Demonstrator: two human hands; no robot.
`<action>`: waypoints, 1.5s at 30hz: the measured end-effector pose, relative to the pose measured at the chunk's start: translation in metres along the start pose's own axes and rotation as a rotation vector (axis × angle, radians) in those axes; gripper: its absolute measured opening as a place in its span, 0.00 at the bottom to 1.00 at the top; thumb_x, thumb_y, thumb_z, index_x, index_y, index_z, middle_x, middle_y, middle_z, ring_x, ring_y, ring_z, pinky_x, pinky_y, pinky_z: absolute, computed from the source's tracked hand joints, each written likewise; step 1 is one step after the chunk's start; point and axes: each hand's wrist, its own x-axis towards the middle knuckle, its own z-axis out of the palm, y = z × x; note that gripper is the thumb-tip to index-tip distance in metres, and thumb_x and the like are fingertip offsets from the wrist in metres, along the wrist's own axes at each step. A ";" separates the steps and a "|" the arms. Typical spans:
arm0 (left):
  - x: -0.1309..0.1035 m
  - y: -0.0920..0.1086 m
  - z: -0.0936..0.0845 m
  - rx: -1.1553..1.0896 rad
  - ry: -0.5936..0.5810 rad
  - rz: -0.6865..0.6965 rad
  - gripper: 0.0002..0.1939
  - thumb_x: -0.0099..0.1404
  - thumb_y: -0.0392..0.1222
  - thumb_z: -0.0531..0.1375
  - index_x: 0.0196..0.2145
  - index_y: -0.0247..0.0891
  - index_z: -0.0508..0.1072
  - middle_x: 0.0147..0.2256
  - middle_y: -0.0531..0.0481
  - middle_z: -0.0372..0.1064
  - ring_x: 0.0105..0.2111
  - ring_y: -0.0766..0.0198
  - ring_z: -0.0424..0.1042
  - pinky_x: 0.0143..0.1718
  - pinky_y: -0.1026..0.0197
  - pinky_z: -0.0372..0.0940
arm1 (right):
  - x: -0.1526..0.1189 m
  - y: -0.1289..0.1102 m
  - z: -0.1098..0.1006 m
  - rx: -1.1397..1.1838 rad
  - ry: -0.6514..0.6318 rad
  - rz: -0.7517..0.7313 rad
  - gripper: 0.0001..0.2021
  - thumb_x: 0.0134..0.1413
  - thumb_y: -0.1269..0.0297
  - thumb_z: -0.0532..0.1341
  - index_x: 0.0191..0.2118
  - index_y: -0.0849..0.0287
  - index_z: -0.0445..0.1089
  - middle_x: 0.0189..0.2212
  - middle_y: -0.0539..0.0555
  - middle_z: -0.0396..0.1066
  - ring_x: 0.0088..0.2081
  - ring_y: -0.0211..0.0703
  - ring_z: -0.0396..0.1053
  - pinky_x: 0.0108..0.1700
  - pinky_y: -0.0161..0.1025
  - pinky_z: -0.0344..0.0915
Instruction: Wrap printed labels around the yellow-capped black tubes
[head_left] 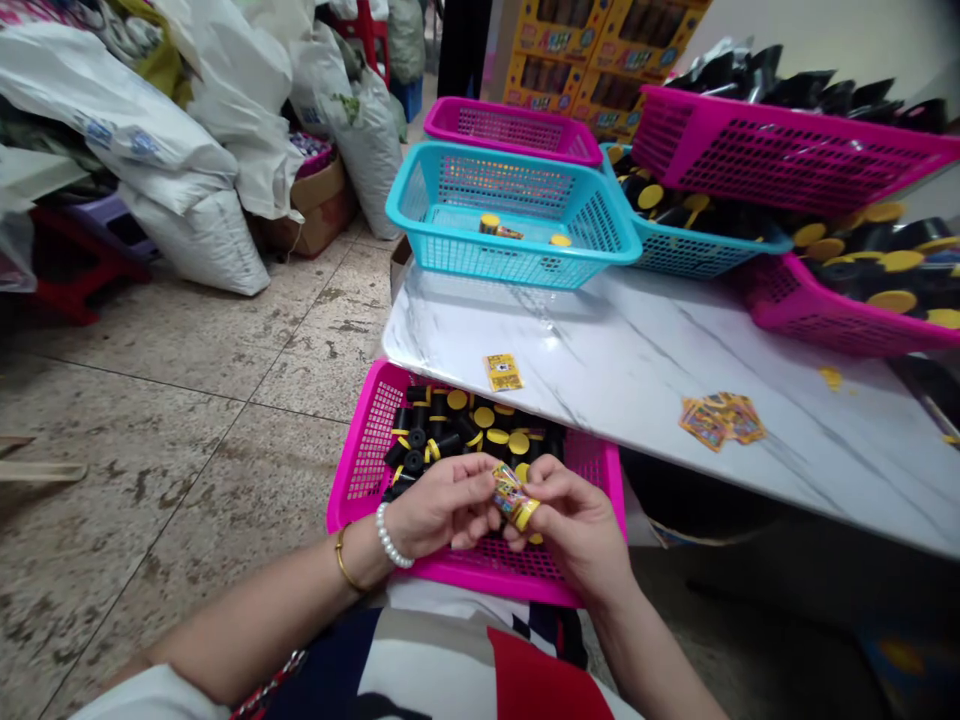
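Note:
Between my two hands is a small cylinder wrapped in a colourful printed label (pixel 510 493), with a yellow end at its lower right. My left hand (pixel 450 503), with a pearl bracelet and a gold bangle at the wrist, pinches its upper left side. The thumb and fingers of my right hand (pixel 577 515) grip its right side. Both hands are above a pink basket (pixel 352 480) on my lap. Inside it lie many black cylinders with yellow caps (pixel 450 425), some partly hidden by my hands.
On the marble-patterned table (pixel 600 335) lie a single label (pixel 502 372) and a small pile of labels (pixel 721 420). A blue basket (pixel 514 250) holds a few labelled cylinders. More filled baskets (pixel 862 320) stand right. White sacks (pixel 195 220) crowd the floor at left.

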 end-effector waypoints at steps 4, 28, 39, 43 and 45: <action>0.000 -0.005 0.004 0.067 0.098 -0.032 0.22 0.56 0.58 0.64 0.28 0.37 0.62 0.16 0.56 0.66 0.08 0.75 0.55 0.07 0.73 0.46 | -0.002 0.001 -0.005 -0.118 0.052 -0.040 0.06 0.52 0.58 0.66 0.35 0.51 0.74 0.36 0.50 0.65 0.22 0.35 0.69 0.20 0.36 0.71; 0.006 -0.006 0.003 0.009 0.120 -0.188 0.26 0.54 0.63 0.63 0.25 0.34 0.68 0.13 0.56 0.63 0.06 0.76 0.52 0.05 0.73 0.42 | -0.006 -0.004 -0.002 -0.611 0.009 -0.380 0.11 0.51 0.74 0.66 0.38 0.50 0.75 0.31 0.50 0.65 0.33 0.39 0.67 0.34 0.35 0.67; 0.020 0.002 0.007 -0.094 0.127 0.068 0.29 0.54 0.66 0.61 0.29 0.32 0.70 0.13 0.55 0.63 0.07 0.76 0.51 0.06 0.73 0.43 | 0.033 -0.045 0.016 -0.858 -0.186 -0.486 0.06 0.49 0.77 0.64 0.29 0.58 0.70 0.34 0.51 0.65 0.27 0.33 0.67 0.26 0.29 0.65; 0.016 0.013 0.006 -0.114 0.129 0.118 0.27 0.56 0.63 0.62 0.33 0.31 0.70 0.14 0.56 0.63 0.08 0.77 0.52 0.08 0.75 0.43 | 0.048 -0.058 0.023 -0.867 -0.222 -0.538 0.05 0.50 0.75 0.64 0.29 0.58 0.71 0.34 0.52 0.66 0.27 0.34 0.68 0.26 0.30 0.67; 0.013 0.024 0.008 -0.075 0.126 0.143 0.28 0.57 0.62 0.61 0.40 0.32 0.69 0.17 0.53 0.67 0.10 0.75 0.57 0.09 0.74 0.47 | 0.068 -0.074 0.023 -0.887 -0.128 -0.614 0.04 0.50 0.73 0.65 0.30 0.57 0.71 0.34 0.52 0.68 0.30 0.36 0.70 0.28 0.32 0.69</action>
